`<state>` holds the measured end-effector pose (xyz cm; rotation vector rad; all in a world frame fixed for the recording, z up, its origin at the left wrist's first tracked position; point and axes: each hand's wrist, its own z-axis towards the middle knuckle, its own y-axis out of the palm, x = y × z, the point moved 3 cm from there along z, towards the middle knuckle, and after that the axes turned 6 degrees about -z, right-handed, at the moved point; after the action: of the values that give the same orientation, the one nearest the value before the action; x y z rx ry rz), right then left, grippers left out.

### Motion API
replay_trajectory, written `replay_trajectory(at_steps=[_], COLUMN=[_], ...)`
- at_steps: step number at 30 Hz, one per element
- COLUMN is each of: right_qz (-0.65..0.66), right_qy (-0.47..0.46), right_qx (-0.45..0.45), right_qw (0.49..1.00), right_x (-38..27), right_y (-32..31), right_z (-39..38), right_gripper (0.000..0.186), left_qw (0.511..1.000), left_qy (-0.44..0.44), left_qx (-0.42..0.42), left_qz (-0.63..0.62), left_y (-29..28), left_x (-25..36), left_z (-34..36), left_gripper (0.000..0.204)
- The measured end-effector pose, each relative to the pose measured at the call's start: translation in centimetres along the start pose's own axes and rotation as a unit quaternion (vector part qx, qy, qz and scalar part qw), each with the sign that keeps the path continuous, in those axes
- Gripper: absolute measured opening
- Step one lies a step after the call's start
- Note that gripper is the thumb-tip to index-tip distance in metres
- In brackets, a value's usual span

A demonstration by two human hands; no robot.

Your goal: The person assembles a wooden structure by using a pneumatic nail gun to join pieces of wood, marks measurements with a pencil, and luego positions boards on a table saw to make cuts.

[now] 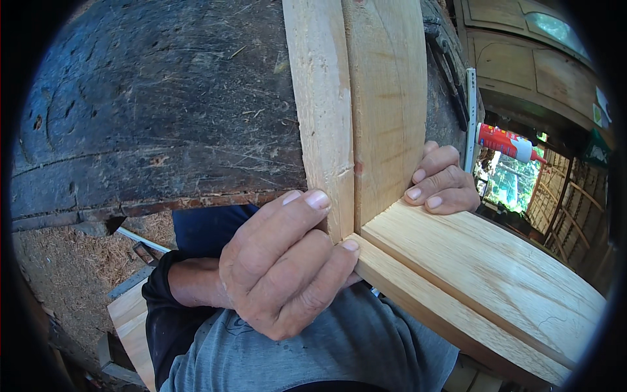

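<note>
While beside the bench edge (215, 198), left grip (277, 264), right grip (445, 183) tight on abutting boards (388, 111), open room leftward

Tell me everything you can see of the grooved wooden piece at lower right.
The grooved wooden piece looks like pale, bare wood with visible grain. A lengthwise groove parts its narrow near strip from a wider face. It slants toward the lower right, its far end lost at the view's edge. Its upper-left end meets another grooved piece at a corner, where the left hand and right hand appear to touch it.
</note>
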<state>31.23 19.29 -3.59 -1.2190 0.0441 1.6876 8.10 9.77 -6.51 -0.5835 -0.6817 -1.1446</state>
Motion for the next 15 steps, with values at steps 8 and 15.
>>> replay_trajectory(at_steps=[8, 15], right_qz=[-0.017, -0.069], right_qy=[-0.003, -0.008], right_qx=[-0.009, -0.018], right_qw=[1.0, 0.997], right_x=[-0.6, -1.6], right_y=[0.3, 0.5], right_z=[0.3, 0.0], right_gripper=[0.032, 0.031], left_qw=[1.0, 0.998], left_qy=[0.006, 0.056], left_qx=[-0.005, -0.032], left_qz=[-0.003, -0.003], left_y=[-0.4, -1.5], left_x=[0.1, 0.3], left_z=[0.2, 1.3], left_gripper=[0.024, 0.048])
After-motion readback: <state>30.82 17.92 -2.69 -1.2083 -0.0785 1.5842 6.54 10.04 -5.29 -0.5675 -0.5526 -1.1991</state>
